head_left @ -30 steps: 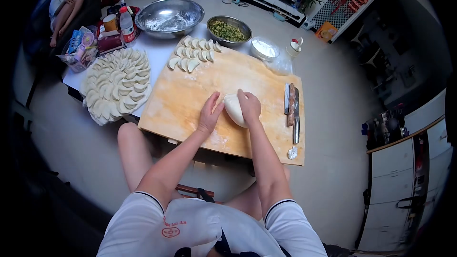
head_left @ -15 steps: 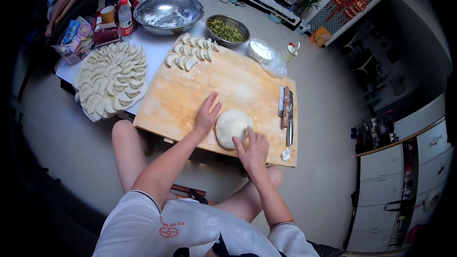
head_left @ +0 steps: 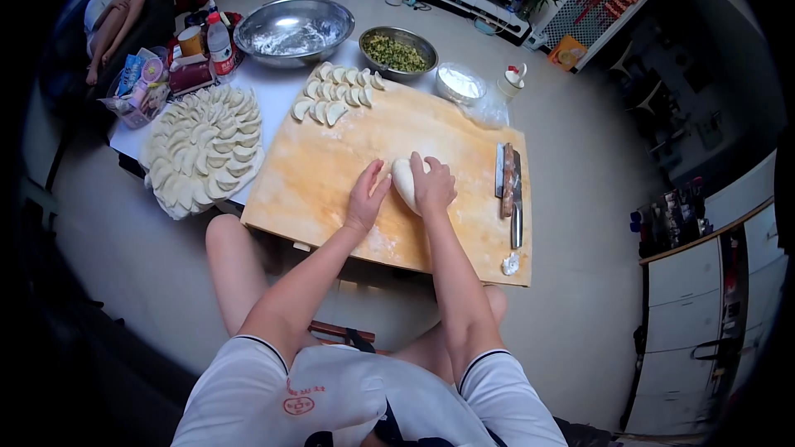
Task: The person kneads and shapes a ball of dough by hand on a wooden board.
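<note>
A lump of white dough (head_left: 406,183) rests on the floured wooden board (head_left: 331,165). My right hand (head_left: 434,185) lies over its right side, fingers wrapped round it. Just left of the dough is my left hand (head_left: 366,195), its fingers spread and holding nothing. Rows of crescent dumplings (head_left: 335,95) lie at the board's far left corner. On the board's right side are a cleaver (head_left: 517,199) and a brown rolling pin (head_left: 507,182), with a small white lump (head_left: 510,264) below them.
Left of the board is a round tray full of dumplings (head_left: 203,149). Behind it stand a bottle (head_left: 220,48), a large steel bowl (head_left: 294,29), a bowl of green filling (head_left: 397,51) and a bowl of flour (head_left: 460,83). A person (head_left: 112,16) sits at the far left.
My right hand has moved up and closed over the dough. The dough has gone from a flat round to a narrower, folded-looking lump farther up the board. My left hand stays beside it.
</note>
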Demonstrator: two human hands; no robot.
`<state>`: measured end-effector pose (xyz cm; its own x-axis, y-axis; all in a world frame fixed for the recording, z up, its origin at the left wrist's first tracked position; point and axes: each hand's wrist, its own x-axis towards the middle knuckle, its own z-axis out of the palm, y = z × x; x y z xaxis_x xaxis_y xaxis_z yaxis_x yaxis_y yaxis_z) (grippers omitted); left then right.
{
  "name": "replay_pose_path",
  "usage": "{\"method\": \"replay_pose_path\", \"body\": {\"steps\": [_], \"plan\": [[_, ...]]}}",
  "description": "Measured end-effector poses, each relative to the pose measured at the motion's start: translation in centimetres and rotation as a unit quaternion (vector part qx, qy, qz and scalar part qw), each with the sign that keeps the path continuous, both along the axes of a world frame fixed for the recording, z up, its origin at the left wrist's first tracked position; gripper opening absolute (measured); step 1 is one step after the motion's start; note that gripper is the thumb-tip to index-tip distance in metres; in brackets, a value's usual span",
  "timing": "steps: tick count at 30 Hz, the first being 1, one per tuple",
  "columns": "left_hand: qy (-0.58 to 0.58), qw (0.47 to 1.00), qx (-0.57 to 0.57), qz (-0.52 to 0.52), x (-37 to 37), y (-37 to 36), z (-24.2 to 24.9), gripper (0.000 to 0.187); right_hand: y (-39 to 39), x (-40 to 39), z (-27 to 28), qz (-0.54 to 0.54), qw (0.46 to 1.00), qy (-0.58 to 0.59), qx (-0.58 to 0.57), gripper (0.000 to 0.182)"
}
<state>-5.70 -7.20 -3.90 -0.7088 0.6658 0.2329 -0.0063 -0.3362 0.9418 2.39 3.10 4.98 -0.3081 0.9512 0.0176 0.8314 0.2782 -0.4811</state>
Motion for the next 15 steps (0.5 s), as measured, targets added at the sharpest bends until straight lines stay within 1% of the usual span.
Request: {"method": "replay_pose_path", "body": {"steps": [1, 3, 4, 5, 6, 8, 11, 14, 15], "plan": [[-0.002, 1.0, 0.002, 0.001, 0.1, 0.0, -0.1, 0.055, -0.4, 0.2, 0.3, -0.003, 1.0, -0.003, -0.013, 0.061], [-0.014, 1.0, 0.011, 0.004, 0.2, 0.2, -0.2, 0.055, -1.1, 1.7, -1.3, 0.043, 0.998, 0.032, 0.024, 0.062], [-0.005, 1.0, 0.01, 0.004, 0.0, 0.4, -0.1, 0.056, -1.6, 2.7, -1.9, 0.068, 0.996, 0.045, 0.042, 0.063], [0.002, 1.0, 0.006, 0.005, -0.1, 0.4, -0.3, 0.056, -2.0, 4.1, -2.5, 0.122, 0.989, 0.071, 0.051, 0.063], [0.008, 1.0, -0.001, 0.003, -0.1, 0.3, -0.6, 0.056, -3.1, 5.5, -2.2, 0.139, 0.987, 0.062, 0.051, 0.062], [-0.002, 1.0, 0.008, 0.001, 0.0, 0.4, -1.1, 0.056, -6.1, 7.8, 0.3, 0.173, 0.982, 0.052, 0.052, 0.061], [-0.014, 1.0, 0.014, 0.002, -0.2, 0.5, -0.9, 0.056, -8.7, 10.8, 2.7, 0.206, 0.978, -0.023, 0.018, 0.063], [-0.021, 1.0, 0.018, -0.001, 0.0, 0.2, -0.8, 0.055, -8.5, 11.0, 3.3, 0.232, 0.949, -0.08, 0.199, 0.063], [-0.021, 1.0, 0.016, -0.003, 0.0, 0.1, -0.5, 0.054, -8.0, 10.5, 2.7, 0.27, 0.923, -0.072, 0.264, 0.061]]}}
